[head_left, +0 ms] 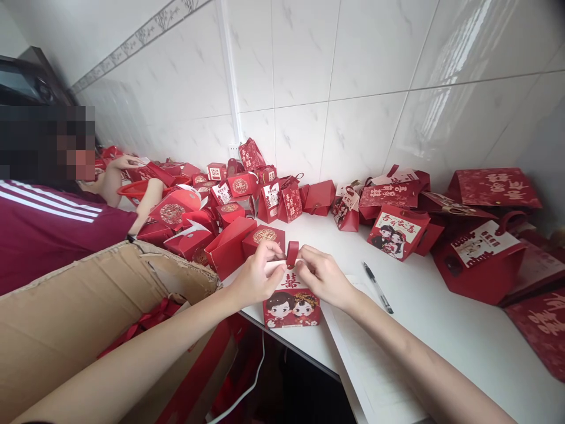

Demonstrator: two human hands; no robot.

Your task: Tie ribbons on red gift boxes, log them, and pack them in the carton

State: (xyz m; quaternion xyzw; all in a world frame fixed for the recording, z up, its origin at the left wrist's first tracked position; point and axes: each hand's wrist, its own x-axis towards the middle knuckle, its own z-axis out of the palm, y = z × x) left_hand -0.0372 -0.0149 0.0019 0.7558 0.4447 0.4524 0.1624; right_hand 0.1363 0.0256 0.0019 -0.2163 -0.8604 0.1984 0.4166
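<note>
A red and white gift box [292, 309] with a cartoon couple on its front stands at the near edge of the white table. Its red strap handle [292, 254] loops up from the top. My left hand [262, 274] pinches the box's top edge just left of the strap. On the other side, my right hand [324, 274] has its fingers closed on the top edge beside the strap. The fingers hide part of the top flaps.
A black pen [378, 287] and paper sheets [375, 359] lie on the table [436, 330]. Red gift boxes [320, 197] crowd along the wall. An open cardboard carton [88, 294] stands at the left. Beyond it, a person in a maroon shirt [57, 229] reaches among boxes.
</note>
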